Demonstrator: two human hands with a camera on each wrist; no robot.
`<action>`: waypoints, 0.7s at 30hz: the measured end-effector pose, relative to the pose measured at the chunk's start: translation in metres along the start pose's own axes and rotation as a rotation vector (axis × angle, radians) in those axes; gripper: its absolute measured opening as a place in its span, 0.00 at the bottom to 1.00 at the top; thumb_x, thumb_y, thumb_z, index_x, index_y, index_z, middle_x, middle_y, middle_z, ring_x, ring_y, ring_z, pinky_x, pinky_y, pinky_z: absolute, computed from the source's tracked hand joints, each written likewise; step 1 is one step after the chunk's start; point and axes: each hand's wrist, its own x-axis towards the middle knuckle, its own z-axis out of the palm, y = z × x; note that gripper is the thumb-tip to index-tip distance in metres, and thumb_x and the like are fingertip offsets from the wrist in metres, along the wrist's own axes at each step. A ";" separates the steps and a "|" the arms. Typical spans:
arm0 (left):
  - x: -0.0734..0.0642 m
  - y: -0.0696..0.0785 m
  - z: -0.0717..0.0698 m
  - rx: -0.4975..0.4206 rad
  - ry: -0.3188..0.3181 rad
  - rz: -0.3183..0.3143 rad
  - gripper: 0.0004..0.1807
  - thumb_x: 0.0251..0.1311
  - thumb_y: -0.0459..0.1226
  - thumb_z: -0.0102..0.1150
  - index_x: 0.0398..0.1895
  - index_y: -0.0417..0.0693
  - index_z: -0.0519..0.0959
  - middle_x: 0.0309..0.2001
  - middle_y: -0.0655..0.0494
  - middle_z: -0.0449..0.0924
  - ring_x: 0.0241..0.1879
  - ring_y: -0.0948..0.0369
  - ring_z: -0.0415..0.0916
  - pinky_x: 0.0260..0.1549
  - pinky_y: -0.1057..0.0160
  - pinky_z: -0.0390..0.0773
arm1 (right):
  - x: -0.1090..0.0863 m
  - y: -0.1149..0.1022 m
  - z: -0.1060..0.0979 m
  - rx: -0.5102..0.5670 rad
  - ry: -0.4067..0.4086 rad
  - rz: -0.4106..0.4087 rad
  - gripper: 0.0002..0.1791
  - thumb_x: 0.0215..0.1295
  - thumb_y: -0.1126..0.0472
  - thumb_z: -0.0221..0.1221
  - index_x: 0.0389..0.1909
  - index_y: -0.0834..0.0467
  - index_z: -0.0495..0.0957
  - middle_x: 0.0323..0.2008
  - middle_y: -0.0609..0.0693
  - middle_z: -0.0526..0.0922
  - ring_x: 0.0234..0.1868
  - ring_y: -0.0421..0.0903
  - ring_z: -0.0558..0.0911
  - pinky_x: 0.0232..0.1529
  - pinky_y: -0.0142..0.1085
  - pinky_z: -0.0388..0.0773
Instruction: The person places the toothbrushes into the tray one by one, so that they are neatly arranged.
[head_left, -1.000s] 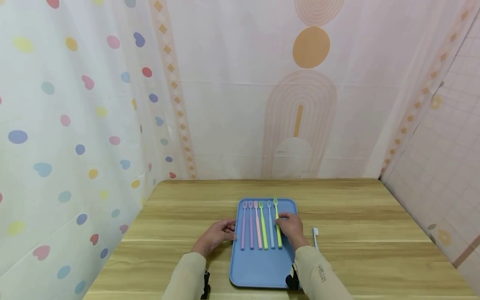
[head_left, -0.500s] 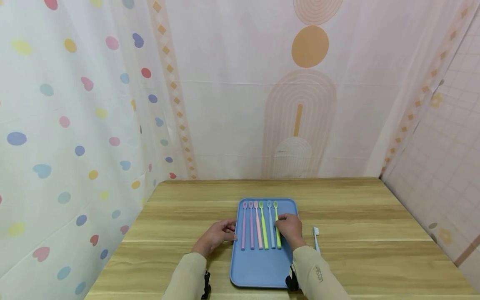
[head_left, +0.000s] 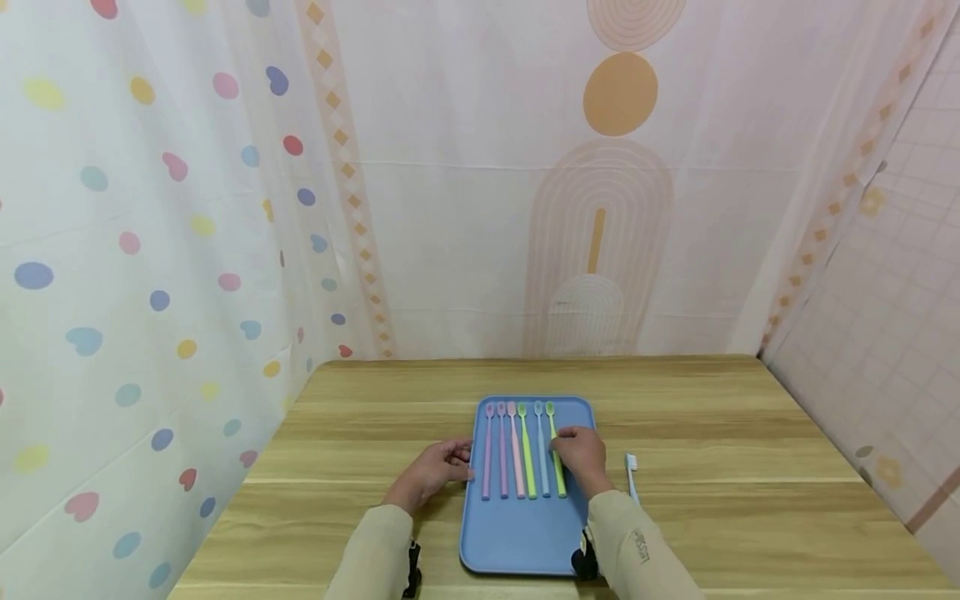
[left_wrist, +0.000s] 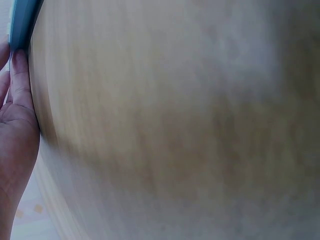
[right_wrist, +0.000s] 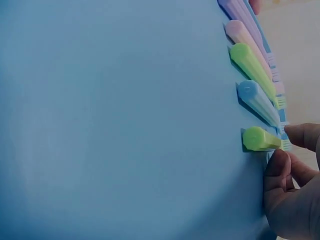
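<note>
On a blue tray [head_left: 517,542] several toothbrushes lie side by side, bristle heads toward the far rim. From the left they run purple [head_left: 487,467], purple [head_left: 503,467], pink [head_left: 517,467], green [head_left: 529,467], blue [head_left: 543,467] and green. My right hand [head_left: 585,457] pinches the rightmost green toothbrush [head_left: 560,482] between thumb and fingers; its handle end [right_wrist: 257,139] shows beside the thumb in the right wrist view. At the tray's left edge, my left hand [head_left: 435,471] rests its fingertips against the rim [left_wrist: 22,25], its fingers fairly straight in the left wrist view.
A light blue toothbrush [head_left: 632,479] with white bristles lies on the wooden table [head_left: 750,483], right of the tray and partly behind the right sleeve. Patterned curtains [head_left: 465,250] hang behind the table and along its sides.
The rightmost green toothbrush has slid toward me, its head now level with the others, and its handle end has swung slightly right. The left hand stays at the tray edge.
</note>
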 end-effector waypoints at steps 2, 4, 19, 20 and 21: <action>0.001 -0.001 0.000 0.000 -0.003 -0.001 0.33 0.56 0.24 0.66 0.66 0.30 0.69 0.47 0.45 0.75 0.43 0.54 0.71 0.44 0.61 0.75 | 0.001 0.000 0.000 0.018 -0.007 0.002 0.16 0.58 0.65 0.64 0.45 0.69 0.83 0.43 0.62 0.83 0.41 0.55 0.82 0.41 0.47 0.79; 0.002 -0.001 -0.001 0.002 -0.005 -0.004 0.33 0.56 0.24 0.66 0.66 0.30 0.69 0.47 0.45 0.75 0.43 0.54 0.71 0.44 0.61 0.75 | 0.001 0.000 -0.001 0.046 -0.018 0.012 0.16 0.59 0.64 0.64 0.46 0.69 0.83 0.44 0.62 0.83 0.41 0.54 0.82 0.41 0.46 0.79; 0.002 -0.001 -0.001 0.006 -0.004 -0.001 0.33 0.55 0.24 0.66 0.66 0.30 0.69 0.47 0.45 0.75 0.44 0.54 0.71 0.44 0.61 0.75 | -0.003 -0.016 -0.024 0.251 -0.107 0.005 0.18 0.67 0.65 0.59 0.54 0.72 0.78 0.39 0.58 0.81 0.33 0.47 0.78 0.35 0.38 0.79; 0.002 -0.001 -0.001 0.004 -0.007 -0.004 0.33 0.55 0.24 0.66 0.67 0.30 0.69 0.47 0.46 0.74 0.44 0.54 0.70 0.44 0.61 0.74 | -0.003 -0.017 -0.028 0.253 -0.107 0.007 0.18 0.67 0.65 0.59 0.54 0.72 0.77 0.40 0.58 0.82 0.34 0.48 0.79 0.36 0.38 0.80; 0.002 -0.001 -0.001 0.006 -0.011 -0.002 0.33 0.56 0.25 0.66 0.67 0.30 0.69 0.47 0.46 0.74 0.44 0.54 0.70 0.44 0.60 0.74 | -0.003 -0.017 -0.032 0.254 -0.106 0.011 0.18 0.68 0.65 0.59 0.54 0.72 0.77 0.41 0.59 0.82 0.35 0.49 0.80 0.37 0.38 0.80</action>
